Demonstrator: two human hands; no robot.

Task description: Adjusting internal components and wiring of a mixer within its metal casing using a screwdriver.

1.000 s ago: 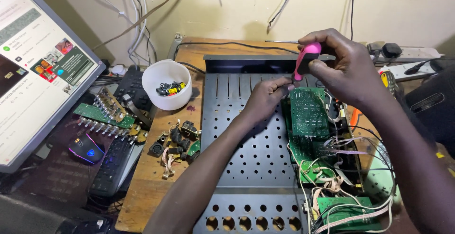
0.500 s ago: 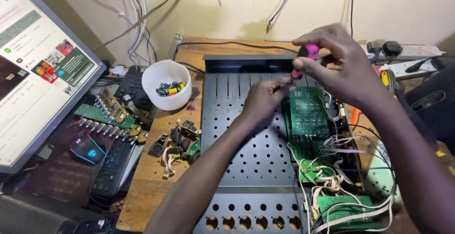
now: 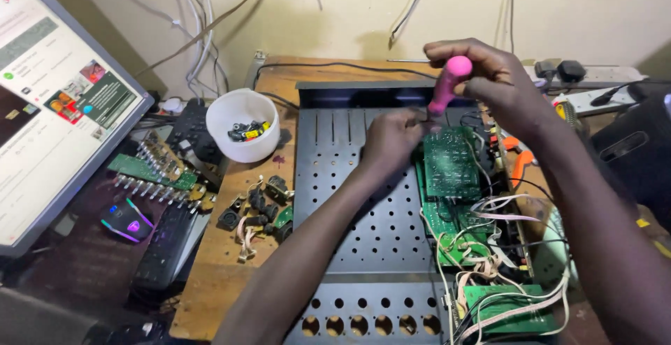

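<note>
Cluttered wooden bench (image 3: 210, 282) under me, grey perforated metal chassis (image 3: 363, 219) lying across it. I've got my right hand (image 3: 500, 86) closed around the pink screwdriver handle (image 3: 447, 86) at twelve o'clock, shaft tilted down. My left hand (image 3: 391, 139) pinches at its tip, just beside the green circuit board (image 3: 451, 167); what it grips, I can't tell. White cup (image 3: 241, 125) at ten o'clock, monitor (image 3: 49, 107) at nine.
</note>
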